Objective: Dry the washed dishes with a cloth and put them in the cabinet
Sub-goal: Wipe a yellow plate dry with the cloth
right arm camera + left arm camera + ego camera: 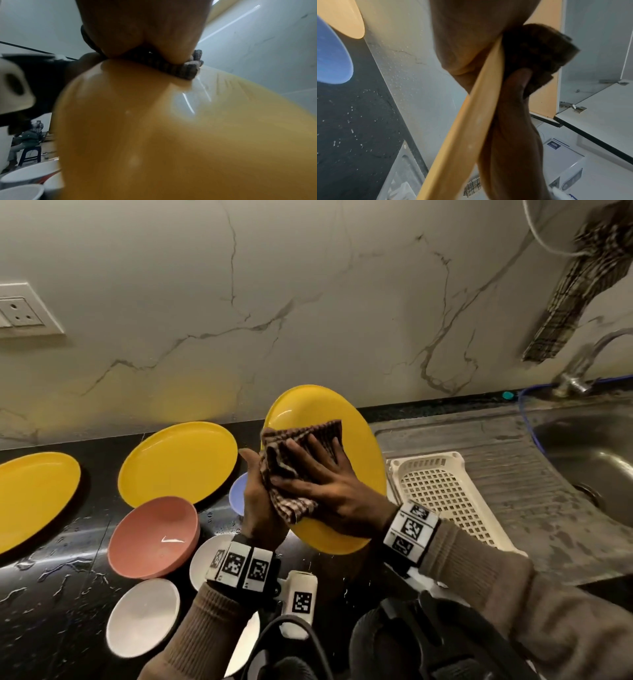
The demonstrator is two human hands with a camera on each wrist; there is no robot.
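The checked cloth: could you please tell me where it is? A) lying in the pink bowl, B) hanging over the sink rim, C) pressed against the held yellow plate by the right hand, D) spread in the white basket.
C: the right hand presses the checked cloth flat against the held yellow plate.

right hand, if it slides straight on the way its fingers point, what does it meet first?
The right hand lies flat on the cloth against the held plate, fingers pointing up-left. Going on, it would probably cross the cloth's top edge onto bare plate, then the rim; past that, the wall, depth unclear.
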